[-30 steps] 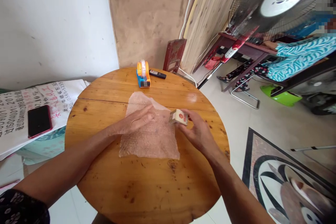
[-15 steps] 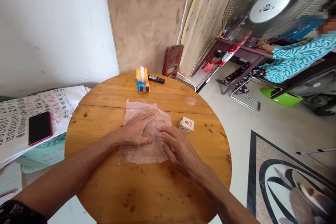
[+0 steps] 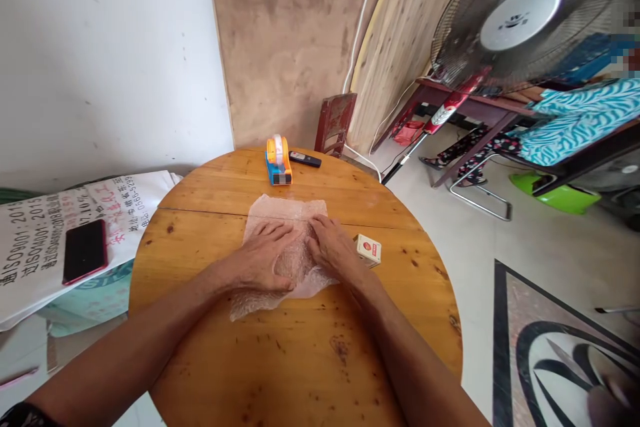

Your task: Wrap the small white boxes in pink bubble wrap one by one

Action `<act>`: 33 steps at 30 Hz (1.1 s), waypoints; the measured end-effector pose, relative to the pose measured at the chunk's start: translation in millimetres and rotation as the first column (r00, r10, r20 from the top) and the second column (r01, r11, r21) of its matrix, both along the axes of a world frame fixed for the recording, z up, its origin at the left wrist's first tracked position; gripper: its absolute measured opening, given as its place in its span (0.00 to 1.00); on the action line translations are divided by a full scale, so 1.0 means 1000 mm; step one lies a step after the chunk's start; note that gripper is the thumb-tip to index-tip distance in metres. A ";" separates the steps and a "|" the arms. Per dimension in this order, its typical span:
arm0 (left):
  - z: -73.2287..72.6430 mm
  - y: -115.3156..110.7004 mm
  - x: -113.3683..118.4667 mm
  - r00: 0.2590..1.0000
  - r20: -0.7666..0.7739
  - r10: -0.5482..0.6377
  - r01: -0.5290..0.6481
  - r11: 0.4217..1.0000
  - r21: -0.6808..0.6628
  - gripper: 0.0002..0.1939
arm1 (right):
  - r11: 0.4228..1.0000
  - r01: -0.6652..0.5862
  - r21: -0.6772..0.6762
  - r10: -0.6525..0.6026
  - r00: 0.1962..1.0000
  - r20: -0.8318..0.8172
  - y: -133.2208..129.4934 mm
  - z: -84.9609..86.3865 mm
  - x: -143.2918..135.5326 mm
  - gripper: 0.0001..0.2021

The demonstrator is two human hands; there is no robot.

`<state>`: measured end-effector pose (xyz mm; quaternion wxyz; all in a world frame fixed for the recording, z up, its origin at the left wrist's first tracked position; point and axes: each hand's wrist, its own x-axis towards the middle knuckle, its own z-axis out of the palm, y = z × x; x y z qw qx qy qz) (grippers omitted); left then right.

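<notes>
A sheet of clear bubble wrap [image 3: 295,260] lies spread on the round wooden table [image 3: 280,367]. My left hand [image 3: 263,260] rests flat on its left part with the fingers spread. On its right part lies my right hand [image 3: 333,247], palm down, fingers stretched toward the far edge and the thumb partly hidden. Just right of that hand sits a small cream-coloured box [image 3: 369,249] with a red mark, its left side partly covered by the hand. Neither hand holds anything.
Toward the table's far edge stand an orange and blue tape dispenser [image 3: 278,160] and a black remote-like device [image 3: 305,159]. A phone [image 3: 85,251] lies on printed sacks at left. Behind are a red chair [image 3: 336,123], a standing fan [image 3: 520,17] and a seated person [image 3: 585,117].
My right hand has moved up and flattened onto the bubble wrap's right side. The wrap has shifted and wrinkled slightly. The whole view has tilted a little, moving the scene right and down.
</notes>
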<state>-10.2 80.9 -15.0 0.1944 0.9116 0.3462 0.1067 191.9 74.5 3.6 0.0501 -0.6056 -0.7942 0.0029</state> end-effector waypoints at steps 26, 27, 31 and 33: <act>0.006 0.000 -0.007 0.991 -0.120 0.050 -0.052 0.999 -0.015 0.55 | 0.983 -0.115 -0.142 0.101 0.989 -0.104 -0.022 0.019 0.005 0.23; 0.006 0.000 -0.007 0.992 -0.118 0.049 -0.051 0.999 -0.018 0.56 | 0.979 -0.126 -0.159 0.110 0.988 -0.109 -0.023 0.022 0.006 0.24; 0.005 0.003 -0.010 0.992 -0.122 0.031 -0.035 0.999 -0.034 0.58 | 0.965 -0.173 -0.195 0.151 0.981 -0.125 -0.026 0.029 0.011 0.25; 0.005 0.005 -0.013 0.992 -0.128 0.009 -0.014 0.999 -0.043 0.59 | 0.957 -0.186 -0.220 0.160 0.978 -0.132 -0.026 0.030 0.013 0.24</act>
